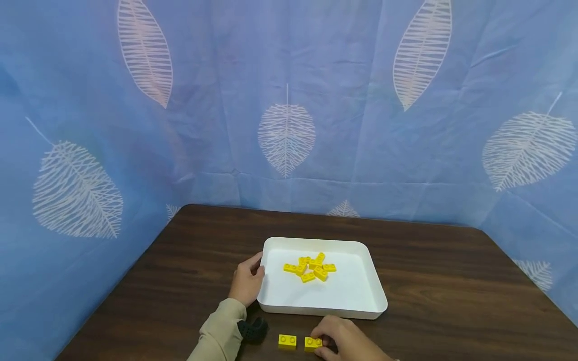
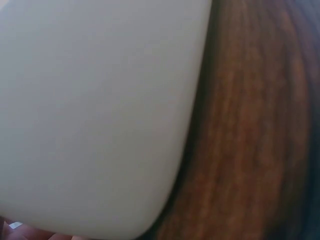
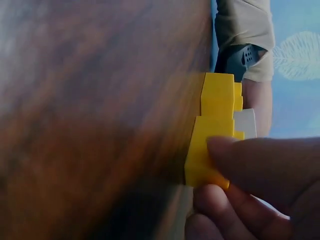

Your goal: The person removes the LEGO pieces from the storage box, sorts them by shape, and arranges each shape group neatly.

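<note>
My right hand (image 1: 347, 341) pinches a yellow two-stud toy brick (image 1: 312, 344) between thumb and fingers at the table's front. A second yellow brick (image 1: 287, 342) sits just left of it, studs up; the right wrist view has this other brick (image 3: 217, 95) behind the held brick (image 3: 210, 145). My left hand (image 1: 247, 283) rests against the left side of a white tray (image 1: 356, 296), thumb and fingers spread at its wall. In the left wrist view the tray wall (image 2: 100, 110) fills much of the picture, and only bits of fingers (image 2: 30, 232) show.
Several yellow bricks (image 1: 308, 277) lie loosely piled in the tray's middle. The dark wooden table (image 1: 433, 281) extends to both sides. A blue leaf-patterned curtain (image 1: 334, 145) hangs around its back and sides. A black band (image 1: 253, 331) is on the left wrist.
</note>
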The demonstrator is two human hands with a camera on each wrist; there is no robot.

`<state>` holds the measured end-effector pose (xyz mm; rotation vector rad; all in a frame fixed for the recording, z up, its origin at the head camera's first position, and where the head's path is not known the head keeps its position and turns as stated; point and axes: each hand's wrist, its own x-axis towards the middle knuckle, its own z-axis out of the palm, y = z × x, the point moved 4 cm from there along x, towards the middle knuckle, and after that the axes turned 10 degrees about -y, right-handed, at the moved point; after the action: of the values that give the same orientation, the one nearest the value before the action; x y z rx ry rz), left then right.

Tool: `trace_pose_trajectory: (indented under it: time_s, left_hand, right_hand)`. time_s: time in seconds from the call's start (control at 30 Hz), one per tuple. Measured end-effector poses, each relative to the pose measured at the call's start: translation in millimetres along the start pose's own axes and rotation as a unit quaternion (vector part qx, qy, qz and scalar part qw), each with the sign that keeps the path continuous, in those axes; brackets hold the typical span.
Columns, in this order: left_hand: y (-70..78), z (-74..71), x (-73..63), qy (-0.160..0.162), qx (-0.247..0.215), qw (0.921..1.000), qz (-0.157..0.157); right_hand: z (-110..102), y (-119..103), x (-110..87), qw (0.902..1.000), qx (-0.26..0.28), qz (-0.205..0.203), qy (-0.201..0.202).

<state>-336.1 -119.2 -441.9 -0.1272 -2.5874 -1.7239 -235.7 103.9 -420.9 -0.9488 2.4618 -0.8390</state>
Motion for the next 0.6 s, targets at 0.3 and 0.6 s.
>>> trace_pose_trajectory:
  time_s: [0.3,0.6]
  left_hand:
    - [5.9,-1.2,4.3,-0.004,-0.011,0.9999,0.013]
    - [-0.3,-2.0,0.3,-0.011,-0.015,0.9998,0.009]
  right_hand:
    - [-42.3,-8.2,-1.2,0.9959,-0.051,-0.017,0.073]
    - [-77.6,24.9,32.1,0.9735,-0.087,0.082,0.195]
